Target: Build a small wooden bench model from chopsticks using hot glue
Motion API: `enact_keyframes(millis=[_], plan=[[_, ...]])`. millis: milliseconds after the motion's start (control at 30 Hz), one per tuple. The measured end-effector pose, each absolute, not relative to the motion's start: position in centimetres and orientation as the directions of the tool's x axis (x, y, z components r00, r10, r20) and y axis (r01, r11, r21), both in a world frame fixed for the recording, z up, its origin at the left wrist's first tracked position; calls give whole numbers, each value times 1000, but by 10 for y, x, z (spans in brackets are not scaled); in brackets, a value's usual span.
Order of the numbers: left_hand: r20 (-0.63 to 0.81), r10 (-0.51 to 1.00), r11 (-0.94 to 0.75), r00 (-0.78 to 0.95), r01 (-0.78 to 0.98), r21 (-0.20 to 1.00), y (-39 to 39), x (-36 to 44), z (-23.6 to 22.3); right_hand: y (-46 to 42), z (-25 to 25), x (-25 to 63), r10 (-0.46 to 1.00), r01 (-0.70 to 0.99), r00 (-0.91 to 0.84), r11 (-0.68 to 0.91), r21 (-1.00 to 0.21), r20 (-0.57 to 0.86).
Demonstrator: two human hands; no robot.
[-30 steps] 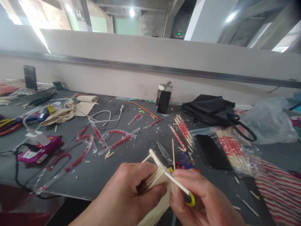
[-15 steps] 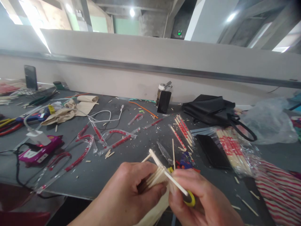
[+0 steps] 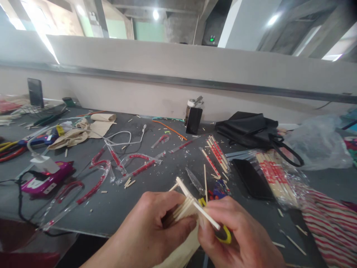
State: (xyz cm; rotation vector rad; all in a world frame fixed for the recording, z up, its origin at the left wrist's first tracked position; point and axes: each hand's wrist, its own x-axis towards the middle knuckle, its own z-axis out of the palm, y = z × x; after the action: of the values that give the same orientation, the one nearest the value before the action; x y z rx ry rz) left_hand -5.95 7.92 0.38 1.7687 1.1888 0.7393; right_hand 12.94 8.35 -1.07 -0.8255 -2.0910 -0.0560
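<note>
Clasping a sheaf of slim pale sticks [image 3: 184, 210], the L hand [image 3: 156, 223] has thumb & fingers wrapped tight; the sticks lie btwn thumb & forefinger, ends poking out toward R. R hand [image 3: 237, 230] is just beside, fingers curled in round a yellow-edged tool [image 3: 227, 236], mostly hidden, so type can't be told. A pale stick [image 3: 208, 215], smooth & straight-edged, slants from the sheaf's end across the R fingertips. Limp, cream sheet [image 3: 178, 257] hangs below, btwn the hands.

Matte grey tabletop [image 3: 122, 216], crumb-strewn. At R edge, ribbed-looking red/white striped cloth [image 3: 331, 227]. Flat glossy black phone [image 3: 252, 178] lies next to a crinkly clear pack w/ red-marked sticks [image 3: 275, 173]. On L, shiny purple box [image 3: 52, 176] w/ white plug; near it, bent see-thru tubes w/ red inside [image 3: 145, 167]. Short stick offcuts [image 3: 129, 183] nearby. Farther: soft black bag [image 3: 245, 126], filmy plastic bag [image 3: 316, 143], 2nd phone [image 3: 194, 121] propped upright.

Behind: smooth pale partition [image 3: 134, 96] w/ dark rail; beyond, raw concrete beams, lit ceiling lamp [image 3: 155, 15], green sign [image 3: 212, 38].
</note>
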Motion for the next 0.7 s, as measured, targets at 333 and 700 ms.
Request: enact_keyframes(millis=[333, 700], plan=[[-19, 919, -160, 394, 419, 894, 82, -64, 7, 87, 2, 114, 499, 588, -334, 773, -237, 799], [-92, 906, -61, 413, 343, 937, 86, -68, 10, 80, 8, 117, 471, 638, -289, 744, -199, 833]])
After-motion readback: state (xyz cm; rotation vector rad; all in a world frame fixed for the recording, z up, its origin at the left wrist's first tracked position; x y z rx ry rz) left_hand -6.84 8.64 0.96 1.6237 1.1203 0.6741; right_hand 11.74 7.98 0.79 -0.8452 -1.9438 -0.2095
